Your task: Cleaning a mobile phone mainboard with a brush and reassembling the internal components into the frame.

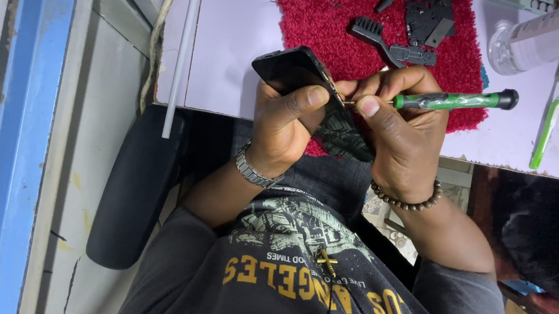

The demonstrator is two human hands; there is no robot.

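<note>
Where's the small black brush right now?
The black brush lies on the red mat, top centre of the head view, left of the black phone parts.

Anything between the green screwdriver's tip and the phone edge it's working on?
Nothing visible. The screwdriver, held in the right hand, has its tip right at the edge of the dark phone gripped by the left hand. The left thumb sits just beside the tip, not across it.
</note>
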